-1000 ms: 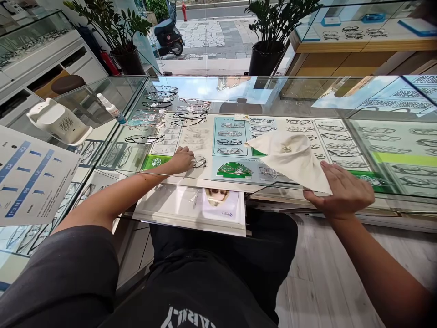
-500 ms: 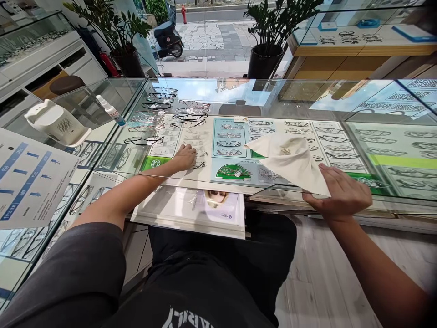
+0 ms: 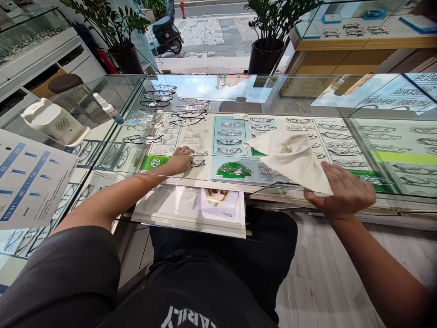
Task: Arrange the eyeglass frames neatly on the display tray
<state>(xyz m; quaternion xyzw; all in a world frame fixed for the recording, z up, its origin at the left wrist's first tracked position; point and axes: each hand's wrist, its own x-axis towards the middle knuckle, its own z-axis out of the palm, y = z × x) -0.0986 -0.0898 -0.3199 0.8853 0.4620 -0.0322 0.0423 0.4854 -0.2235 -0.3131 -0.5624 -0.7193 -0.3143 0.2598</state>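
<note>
Cloth (image 3: 290, 157) corner pinched under right hand (image 3: 341, 191), rest leftward

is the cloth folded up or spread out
Spread out, though rumpled: the cream cloth lies as one open sheet on the glass counter, its near corner held by the right hand.

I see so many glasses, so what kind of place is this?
Most likely an eyeglasses shop: rows of eyeglass frames lie in a glass display counter, the right hand holds a cleaning cloth, and a spray bottle sits nearby.
</note>
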